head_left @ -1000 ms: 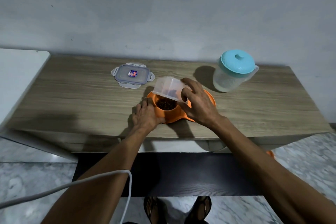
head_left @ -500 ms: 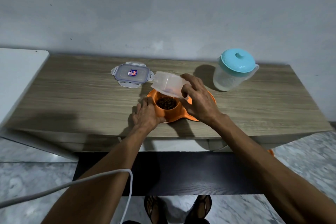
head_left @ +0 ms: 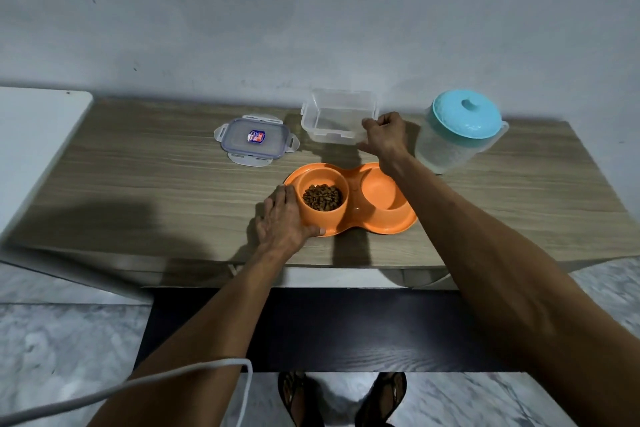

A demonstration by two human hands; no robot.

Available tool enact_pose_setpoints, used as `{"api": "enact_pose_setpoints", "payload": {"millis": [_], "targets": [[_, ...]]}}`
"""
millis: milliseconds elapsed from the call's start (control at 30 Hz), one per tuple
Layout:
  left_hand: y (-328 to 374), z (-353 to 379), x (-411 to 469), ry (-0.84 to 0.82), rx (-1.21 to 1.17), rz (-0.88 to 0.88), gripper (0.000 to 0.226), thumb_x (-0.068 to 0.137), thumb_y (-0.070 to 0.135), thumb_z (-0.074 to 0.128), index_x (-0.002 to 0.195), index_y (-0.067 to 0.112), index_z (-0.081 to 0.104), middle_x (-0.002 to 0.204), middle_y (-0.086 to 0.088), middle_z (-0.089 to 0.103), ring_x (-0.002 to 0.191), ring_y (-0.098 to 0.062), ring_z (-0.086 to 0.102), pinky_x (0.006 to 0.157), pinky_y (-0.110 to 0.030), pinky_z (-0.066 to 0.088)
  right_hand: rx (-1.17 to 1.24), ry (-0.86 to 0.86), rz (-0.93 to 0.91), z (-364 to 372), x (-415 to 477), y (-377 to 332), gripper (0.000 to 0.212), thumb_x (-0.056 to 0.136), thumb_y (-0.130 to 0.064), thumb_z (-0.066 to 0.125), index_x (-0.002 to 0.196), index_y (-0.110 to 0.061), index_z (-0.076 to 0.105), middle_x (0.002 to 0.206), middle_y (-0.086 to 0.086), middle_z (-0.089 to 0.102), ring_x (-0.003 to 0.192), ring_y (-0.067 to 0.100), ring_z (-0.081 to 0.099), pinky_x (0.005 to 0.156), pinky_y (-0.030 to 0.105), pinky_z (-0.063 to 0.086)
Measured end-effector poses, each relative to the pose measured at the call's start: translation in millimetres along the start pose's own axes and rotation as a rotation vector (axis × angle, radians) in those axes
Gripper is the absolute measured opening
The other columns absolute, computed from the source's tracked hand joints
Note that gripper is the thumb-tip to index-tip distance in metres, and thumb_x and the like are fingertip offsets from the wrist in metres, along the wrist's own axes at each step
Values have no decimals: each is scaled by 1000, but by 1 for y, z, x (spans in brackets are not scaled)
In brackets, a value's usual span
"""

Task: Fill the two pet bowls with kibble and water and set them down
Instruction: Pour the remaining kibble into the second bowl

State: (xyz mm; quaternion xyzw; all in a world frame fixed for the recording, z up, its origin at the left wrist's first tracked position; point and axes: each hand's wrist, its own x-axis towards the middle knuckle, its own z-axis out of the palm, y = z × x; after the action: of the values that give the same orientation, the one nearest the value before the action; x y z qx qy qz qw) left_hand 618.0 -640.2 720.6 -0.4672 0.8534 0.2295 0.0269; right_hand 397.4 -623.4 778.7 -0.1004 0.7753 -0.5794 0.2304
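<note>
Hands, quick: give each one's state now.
Left hand: open, fingers resting against the bowl.
Right hand: closed, gripping the container by its rim.

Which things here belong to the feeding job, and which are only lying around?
Job: orange double bowl, kibble, clear container, pitcher.
Lying around: container lid, white cable.
</note>
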Motion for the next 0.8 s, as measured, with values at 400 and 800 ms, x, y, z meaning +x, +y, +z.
{"api": "enact_pose_setpoints", "payload": {"millis": [400, 800], "targets": [[0, 2, 1, -10, 21, -1, 116, 68, 58, 77, 155, 20, 9, 161, -3, 16, 142, -29, 23, 107, -49, 36, -223, 31, 141, 22, 26, 21, 23, 93, -18, 63, 114, -9, 62, 115, 12, 63, 94, 32, 67, 65, 41, 64], [-1, -4, -1, -29, -36, 32, 123, 64, 60, 79, 154, 18, 6, 159, -5, 16, 142, -33, 23, 108, -54, 35, -217, 61, 55, -22, 6, 20, 17, 94, -17, 57, 100, -10, 71, 90, 6, 66, 84, 22, 62, 73, 32, 50]]}}
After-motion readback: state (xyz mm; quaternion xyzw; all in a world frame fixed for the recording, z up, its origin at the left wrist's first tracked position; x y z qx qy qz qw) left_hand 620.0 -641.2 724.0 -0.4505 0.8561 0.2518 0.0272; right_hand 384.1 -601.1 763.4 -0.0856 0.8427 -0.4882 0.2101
